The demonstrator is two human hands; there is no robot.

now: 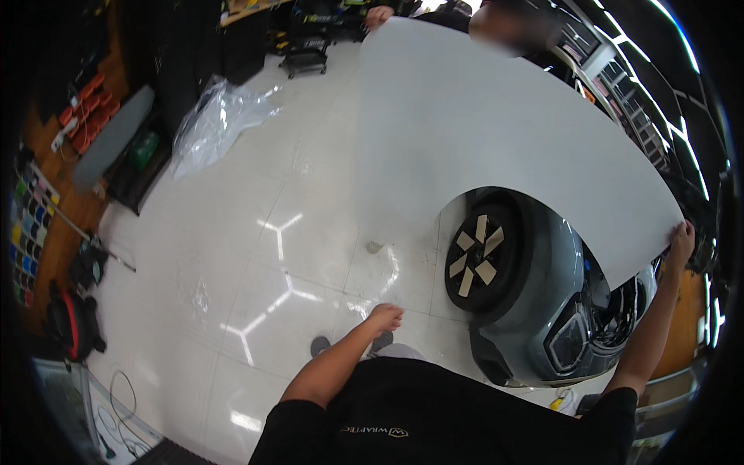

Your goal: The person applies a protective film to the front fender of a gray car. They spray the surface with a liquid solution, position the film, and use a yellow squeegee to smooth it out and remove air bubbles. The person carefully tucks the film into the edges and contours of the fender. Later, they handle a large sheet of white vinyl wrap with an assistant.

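A wide pale grey-white sheet of film (496,116) stretches above the front of a grey car (535,287). My right hand (682,242) is closed on the sheet's near right edge, with that arm reached out past the car's front. Lower down, in front of my body, my left hand (385,318) is closed with curled fingers, apart from the sheet; anything inside it is hidden. Across from me, another person's hand (378,17) grips the sheet's far left corner. The sheet's curved near edge hangs over the car's black wheel (482,256) with light spoke panels.
Crumpled clear plastic (221,124) lies on the glossy white floor (194,256). Along the left side are orange bins (91,112), a red-and-black machine (71,319) and loose cables (120,411). A black wheeled cart (304,58) stands at the back.
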